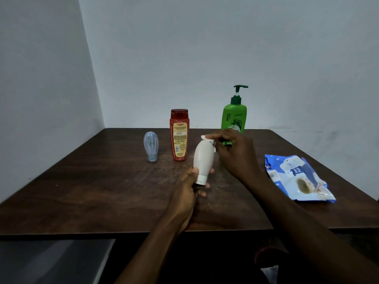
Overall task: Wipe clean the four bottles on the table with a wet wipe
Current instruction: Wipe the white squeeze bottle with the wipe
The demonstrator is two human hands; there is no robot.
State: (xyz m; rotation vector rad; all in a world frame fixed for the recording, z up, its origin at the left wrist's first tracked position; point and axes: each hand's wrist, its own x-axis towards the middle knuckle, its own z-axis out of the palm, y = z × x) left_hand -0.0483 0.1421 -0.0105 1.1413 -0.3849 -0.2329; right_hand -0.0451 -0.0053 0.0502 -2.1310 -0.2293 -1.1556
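My left hand (187, 188) grips a white bottle (203, 158) by its cap end, holding it tilted above the table with the cap toward me. My right hand (233, 152) pinches a small white wet wipe (207, 138) against the bottle's far end. A grey-blue bottle (151, 146) stands cap-down at the left. A red bottle (179, 134) stands upright beside it. A green pump bottle (234, 115) stands at the back, partly hidden behind my right hand.
A blue and white wet wipe pack (298, 178) lies flat at the right of the dark wooden table (102, 191). White walls close in behind and on the left. A grey surface (51, 261) sits below the table's front left edge.
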